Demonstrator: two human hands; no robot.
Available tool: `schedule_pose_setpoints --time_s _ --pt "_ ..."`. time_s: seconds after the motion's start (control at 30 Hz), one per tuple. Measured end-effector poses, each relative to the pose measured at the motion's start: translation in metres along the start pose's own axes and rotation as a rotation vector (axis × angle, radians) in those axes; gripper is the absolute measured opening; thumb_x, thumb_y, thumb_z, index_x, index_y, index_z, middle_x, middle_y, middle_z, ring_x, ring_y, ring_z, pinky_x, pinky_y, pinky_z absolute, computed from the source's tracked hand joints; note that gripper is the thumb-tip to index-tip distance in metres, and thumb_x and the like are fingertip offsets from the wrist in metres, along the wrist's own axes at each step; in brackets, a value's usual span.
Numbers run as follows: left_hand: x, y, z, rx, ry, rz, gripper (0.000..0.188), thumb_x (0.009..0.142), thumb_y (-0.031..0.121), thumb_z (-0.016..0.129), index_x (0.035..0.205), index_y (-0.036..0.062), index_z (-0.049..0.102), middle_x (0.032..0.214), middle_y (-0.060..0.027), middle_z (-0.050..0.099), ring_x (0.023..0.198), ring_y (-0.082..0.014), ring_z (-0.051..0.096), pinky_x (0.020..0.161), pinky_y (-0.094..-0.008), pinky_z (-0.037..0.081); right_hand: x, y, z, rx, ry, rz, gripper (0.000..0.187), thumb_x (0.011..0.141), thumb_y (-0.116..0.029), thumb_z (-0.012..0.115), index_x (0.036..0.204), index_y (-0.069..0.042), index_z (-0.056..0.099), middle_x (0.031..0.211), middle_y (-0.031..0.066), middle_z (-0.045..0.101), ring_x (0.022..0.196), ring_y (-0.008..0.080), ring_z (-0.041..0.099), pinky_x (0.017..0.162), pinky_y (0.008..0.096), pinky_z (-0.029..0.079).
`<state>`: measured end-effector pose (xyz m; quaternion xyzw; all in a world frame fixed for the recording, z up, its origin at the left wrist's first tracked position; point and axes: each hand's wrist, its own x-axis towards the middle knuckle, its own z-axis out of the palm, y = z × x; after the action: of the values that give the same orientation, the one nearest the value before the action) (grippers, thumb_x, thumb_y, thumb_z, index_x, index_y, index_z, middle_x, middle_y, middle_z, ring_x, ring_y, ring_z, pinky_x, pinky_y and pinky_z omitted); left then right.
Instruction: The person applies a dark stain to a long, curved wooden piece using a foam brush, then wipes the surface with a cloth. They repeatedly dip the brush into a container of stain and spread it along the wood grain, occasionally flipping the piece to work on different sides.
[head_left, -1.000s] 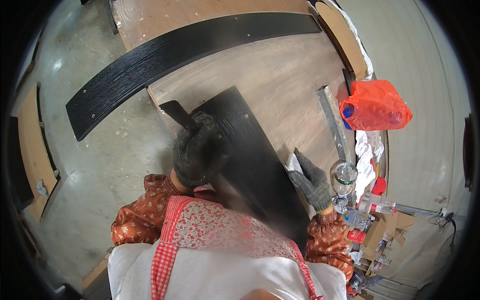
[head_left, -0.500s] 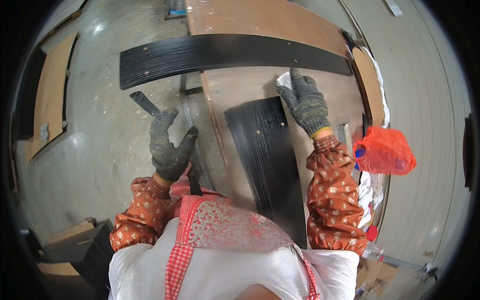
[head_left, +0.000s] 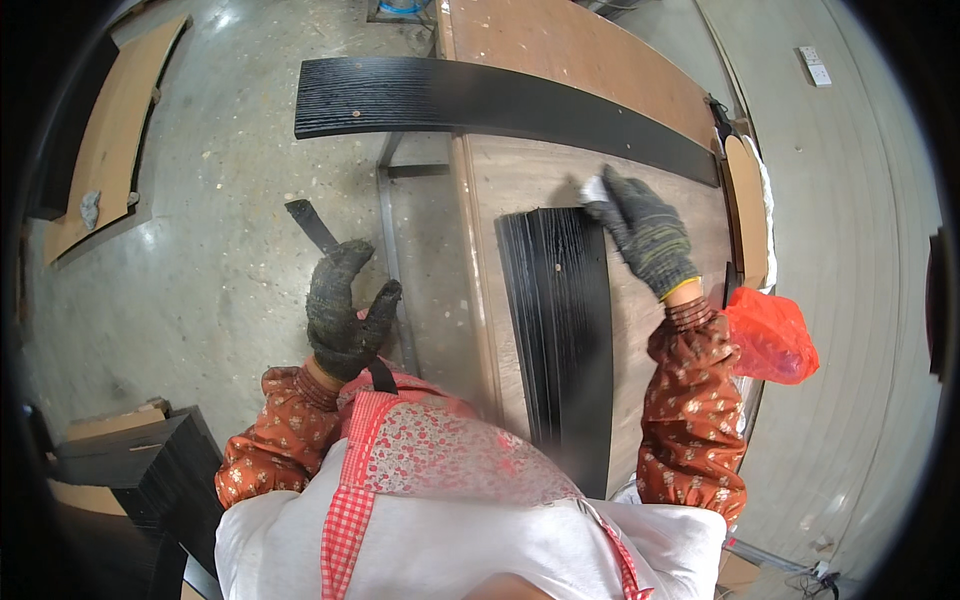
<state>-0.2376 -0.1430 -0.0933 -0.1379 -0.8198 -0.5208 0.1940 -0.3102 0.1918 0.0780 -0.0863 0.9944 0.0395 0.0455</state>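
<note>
Board, black and ridged, near the left edge of our worktop.
In the head view, our gloved left hand hangs outside that edge, fingers curled on a dark strip, thumb apart from them. Our gloved right hand has its fingers clamped on a white piece just beside the board's far right corner. Beyond, a longer black board overhangs the left edge; a red bag sits at the right edge.
</note>
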Motion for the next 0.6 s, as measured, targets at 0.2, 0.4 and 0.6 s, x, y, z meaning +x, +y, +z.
schedule_pose_setpoints --time_s 0.2,0.4,0.6 --pt "0.009 0.012 0.003 -0.027 -0.014 0.062 0.050 0.078 0.004 0.077 0.124 -0.0028 0.057 0.122 -0.0201 0.061 0.114 -0.0368 0.059 0.099 -0.0432 0.046 0.008 -0.038 -0.006 -0.103 -0.104 -0.056 0.055 0.095 -0.042 0.056 0.140 -0.011 0.048 0.118 0.0201 0.062 0.106 0.0392 0.061 0.089 0.0480 0.048" --pt "0.007 0.015 0.010 -0.005 -0.050 0.102 0.050 0.078 0.004 0.076 0.124 -0.0021 0.057 0.122 -0.0195 0.062 0.115 -0.0360 0.058 0.100 -0.0439 0.044 -0.018 -0.049 -0.014 -0.069 0.189 -0.105 0.050 0.092 -0.039 0.057 0.128 -0.004 0.054 0.106 0.0174 0.065 0.093 0.0356 0.064 0.080 0.0478 0.049" --pt "0.017 0.034 0.008 0.034 -0.153 0.186 0.048 0.080 0.005 0.075 0.124 -0.0007 0.057 0.122 -0.0185 0.061 0.116 -0.0345 0.058 0.099 -0.0424 0.045 -0.081 -0.088 0.017 -0.007 0.259 -0.024 0.050 0.081 -0.027 0.066 0.123 -0.003 0.055 0.110 0.0162 0.060 0.099 0.0342 0.059 0.084 0.0470 0.046"
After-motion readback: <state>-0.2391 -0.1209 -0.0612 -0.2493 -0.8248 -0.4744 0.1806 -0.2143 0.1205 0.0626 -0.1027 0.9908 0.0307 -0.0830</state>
